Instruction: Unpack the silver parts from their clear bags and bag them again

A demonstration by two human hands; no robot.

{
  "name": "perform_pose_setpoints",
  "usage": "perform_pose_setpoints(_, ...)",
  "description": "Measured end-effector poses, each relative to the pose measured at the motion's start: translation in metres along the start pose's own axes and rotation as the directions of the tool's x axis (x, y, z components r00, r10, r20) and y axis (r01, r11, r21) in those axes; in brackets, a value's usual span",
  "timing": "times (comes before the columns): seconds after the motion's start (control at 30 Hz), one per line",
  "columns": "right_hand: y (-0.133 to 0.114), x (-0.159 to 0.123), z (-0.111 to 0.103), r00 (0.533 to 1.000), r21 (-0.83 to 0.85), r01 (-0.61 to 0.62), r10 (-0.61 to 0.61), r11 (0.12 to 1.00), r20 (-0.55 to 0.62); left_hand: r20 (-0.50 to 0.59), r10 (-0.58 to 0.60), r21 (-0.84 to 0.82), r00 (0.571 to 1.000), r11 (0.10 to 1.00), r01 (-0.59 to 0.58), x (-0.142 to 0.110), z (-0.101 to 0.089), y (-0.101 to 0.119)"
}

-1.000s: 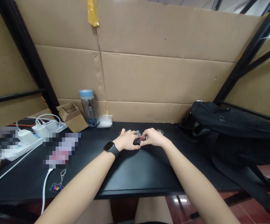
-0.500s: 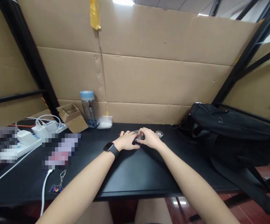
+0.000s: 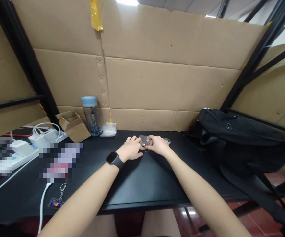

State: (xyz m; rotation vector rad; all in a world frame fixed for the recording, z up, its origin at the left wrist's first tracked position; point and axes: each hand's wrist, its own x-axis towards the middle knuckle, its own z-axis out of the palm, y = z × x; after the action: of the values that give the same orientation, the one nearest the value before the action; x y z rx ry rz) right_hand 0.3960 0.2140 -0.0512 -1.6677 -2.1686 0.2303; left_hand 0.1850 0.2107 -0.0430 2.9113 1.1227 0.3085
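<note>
A small flat see-through piece with red spots (image 3: 145, 140) lies on the black desk between my two hands; its exact kind is too small to make out. My right hand (image 3: 158, 144) has thumb and fingers closed on its right side. My left hand (image 3: 131, 148) rests on the desk at its left, fingers spread and thumb apart, the fingertips close to the piece's edge. A black smartwatch (image 3: 115, 159) is on my left wrist. Just beyond my right hand sits a small round clear item (image 3: 167, 140), partly hidden by that hand.
A blue-lidded water bottle (image 3: 91, 117), a clear plastic packet (image 3: 108, 129) and an open cardboard box (image 3: 74, 126) stand at the back left. Power strips with white chargers (image 3: 24, 147) and a keychain (image 3: 57, 201) lie left. A black backpack (image 3: 241, 141) fills the right side.
The hands have drawn slightly apart, so more of the see-through piece shows. My left hand has moved a little left. The whole view has shifted slightly.
</note>
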Motion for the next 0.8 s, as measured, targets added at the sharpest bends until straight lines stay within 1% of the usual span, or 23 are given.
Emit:
perform_pose_setpoints(0.07, -0.001, 0.001, 0.002, 0.999, -0.044, -0.020, 0.019, 0.999, -0.026, 0.017, -0.018, 0.030, 1.000, 0.999, 0.018, 0.000, 0.002, 0.004)
perform_pose_setpoints(0.17, -0.003, 0.003, 0.011, 0.991, -0.104, -0.086, 0.074, 0.991, -0.109, 0.043, -0.028, 0.030, 0.999, 0.999, 0.027, -0.001, 0.005, 0.006)
perform_pose_setpoints(0.23, -0.005, 0.005, 0.019, 0.980, -0.122, -0.133, 0.112, 0.984, -0.166, 0.065, -0.027, 0.019, 0.998, 0.999, 0.025, -0.001, 0.005, 0.006)
perform_pose_setpoints(0.3, -0.005, 0.008, 0.022, 0.970, -0.114, -0.166, 0.142, 0.979, -0.197, 0.069, -0.008, 0.023, 0.998, 1.000, 0.006, -0.002, 0.002, 0.005)
perform_pose_setpoints(0.33, -0.005, 0.009, 0.022, 0.973, -0.097, -0.153, 0.133, 0.983, -0.191, 0.060, 0.008, 0.026, 0.998, 1.000, -0.010, -0.002, 0.001, 0.004)
perform_pose_setpoints(0.37, -0.003, 0.009, 0.020, 0.981, -0.070, -0.109, 0.096, 0.992, -0.169, 0.040, 0.021, 0.027, 0.999, 0.999, -0.022, -0.002, 0.000, 0.002)
perform_pose_setpoints(0.43, 0.004, 0.010, 0.012, 0.994, 0.028, 0.050, -0.048, 0.998, -0.095, -0.027, 0.026, 0.010, 0.999, 1.000, -0.026, -0.001, 0.000, -0.001)
perform_pose_setpoints(0.47, 0.008, 0.009, 0.007, 0.990, 0.103, 0.135, -0.130, 0.986, -0.056, -0.069, 0.016, -0.007, 0.997, 1.000, -0.017, 0.000, 0.001, -0.003)
perform_pose_setpoints(0.5, 0.013, 0.009, 0.002, 0.983, 0.188, 0.186, -0.184, 0.964, -0.029, -0.108, -0.001, -0.026, 0.994, 1.000, -0.002, 0.002, 0.003, -0.005)
perform_pose_setpoints(0.57, 0.022, 0.008, -0.006, 0.977, 0.326, 0.202, -0.211, 0.924, -0.006, -0.166, -0.042, -0.060, 0.985, 0.998, 0.032, 0.005, 0.008, -0.007)
perform_pose_setpoints(0.6, 0.026, 0.008, -0.009, 0.977, 0.359, 0.202, -0.215, 0.911, -0.002, -0.183, -0.060, -0.079, 0.981, 0.996, 0.047, 0.007, 0.011, -0.008)
perform_pose_setpoints(0.7, 0.032, 0.008, -0.009, 0.963, 0.343, 0.251, -0.270, 0.905, 0.010, -0.206, -0.115, -0.148, 0.972, 0.985, 0.086, 0.011, 0.017, -0.008)
perform_pose_setpoints(0.8, 0.033, 0.009, -0.006, 0.947, 0.291, 0.308, -0.322, 0.906, -0.001, -0.225, -0.138, -0.212, 0.965, 0.973, 0.090, 0.014, 0.019, -0.010)
